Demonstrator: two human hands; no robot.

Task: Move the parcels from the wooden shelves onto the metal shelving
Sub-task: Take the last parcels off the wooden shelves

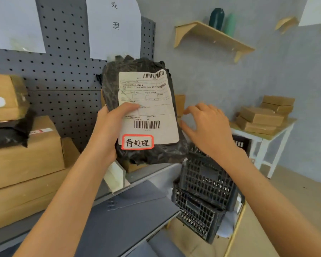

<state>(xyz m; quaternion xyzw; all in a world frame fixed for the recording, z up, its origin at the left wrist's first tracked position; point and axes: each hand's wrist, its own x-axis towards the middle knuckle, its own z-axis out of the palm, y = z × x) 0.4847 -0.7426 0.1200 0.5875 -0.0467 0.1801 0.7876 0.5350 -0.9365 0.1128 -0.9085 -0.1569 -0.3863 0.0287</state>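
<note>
The black plastic parcel with a white shipping label (146, 108) is grasped by the left hand (111, 123), with the thumb pressed on the label. It is held upright in the air above the grey metal shelf (137, 210), in front of the grey perforated back panel (63, 80). The right hand (206, 125) is kept just beside the parcel, fingers spread and nothing held.

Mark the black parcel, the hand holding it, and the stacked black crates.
black parcel (137, 65): head view, on the crumpled top of the bag.
left hand (109, 125): head view, back of the hand.
black crates (204, 184): head view, on the upper crate's mesh wall.
</note>
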